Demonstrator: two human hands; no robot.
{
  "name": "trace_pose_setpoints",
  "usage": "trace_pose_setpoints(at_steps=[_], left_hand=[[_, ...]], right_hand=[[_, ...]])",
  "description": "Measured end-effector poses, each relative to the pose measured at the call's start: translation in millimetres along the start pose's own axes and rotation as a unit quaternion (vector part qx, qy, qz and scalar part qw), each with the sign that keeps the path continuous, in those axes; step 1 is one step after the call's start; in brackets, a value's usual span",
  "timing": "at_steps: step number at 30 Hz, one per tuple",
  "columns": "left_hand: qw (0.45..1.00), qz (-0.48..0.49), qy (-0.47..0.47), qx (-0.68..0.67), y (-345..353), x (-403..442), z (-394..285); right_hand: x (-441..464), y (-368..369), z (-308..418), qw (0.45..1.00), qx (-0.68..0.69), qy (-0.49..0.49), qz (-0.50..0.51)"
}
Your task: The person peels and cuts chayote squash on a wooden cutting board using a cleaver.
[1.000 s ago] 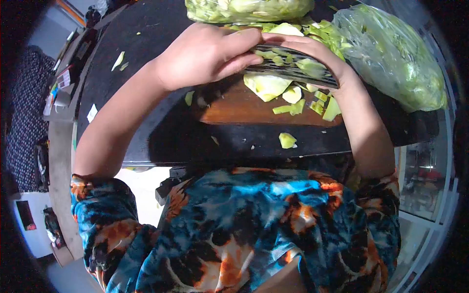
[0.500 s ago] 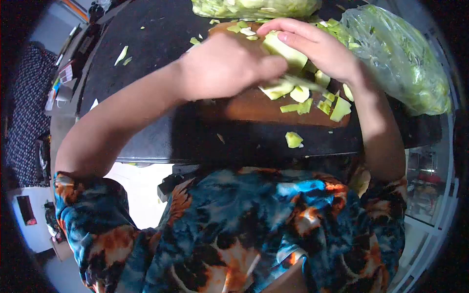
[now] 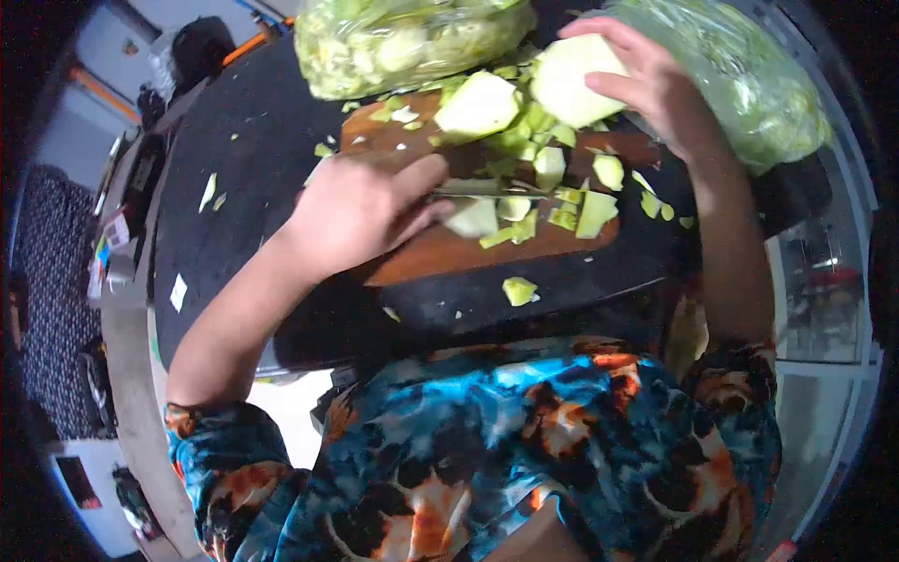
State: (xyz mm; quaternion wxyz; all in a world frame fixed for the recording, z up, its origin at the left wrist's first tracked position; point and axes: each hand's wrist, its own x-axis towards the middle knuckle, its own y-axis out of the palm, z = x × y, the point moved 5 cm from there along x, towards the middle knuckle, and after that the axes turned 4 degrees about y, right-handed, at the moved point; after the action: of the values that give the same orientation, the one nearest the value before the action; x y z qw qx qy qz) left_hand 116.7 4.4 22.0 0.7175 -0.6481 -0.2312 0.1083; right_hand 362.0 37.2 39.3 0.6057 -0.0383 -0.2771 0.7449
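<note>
My left hand [image 3: 356,211] is closed round the handle of a knife [image 3: 492,190], whose narrow blade points right, low over the wooden cutting board [image 3: 412,264]. In my right hand [image 3: 651,86] is a large pale green vegetable piece [image 3: 576,82], its cut face showing, at the board's back right. Another large pale piece [image 3: 478,105] lies to the left of it. Small green chunks and slices [image 3: 596,215] are scattered across the board, some under and around the blade.
A clear bag of cut pale green vegetable [image 3: 407,47] stands behind the board. A second clear bag of greens [image 3: 749,94] is at the back right. Loose scraps [image 3: 520,291] dot the dark table [image 3: 229,267]. Shelves with small items [image 3: 122,239] line the left side.
The left hand with the knife has moved left and down, away from the right hand. The right hand has lifted the large piece up and back. The view has shifted, bringing the bags lower.
</note>
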Motion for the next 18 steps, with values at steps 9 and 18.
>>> trace_pose_setpoints(at_steps=[9,18], left_hand=[[0.960,-0.191,-0.179,-0.105,-22.0,-25.0,44.3],[0.699,-0.418,-0.289,-0.502,-21.5,-43.5,71.8]], right_hand=[[-336.0,-233.4,-74.0,0.792,-0.463,0.377,-0.124],[-428.3,-284.4,-167.3,0.747,-0.531,0.325,-0.235]])
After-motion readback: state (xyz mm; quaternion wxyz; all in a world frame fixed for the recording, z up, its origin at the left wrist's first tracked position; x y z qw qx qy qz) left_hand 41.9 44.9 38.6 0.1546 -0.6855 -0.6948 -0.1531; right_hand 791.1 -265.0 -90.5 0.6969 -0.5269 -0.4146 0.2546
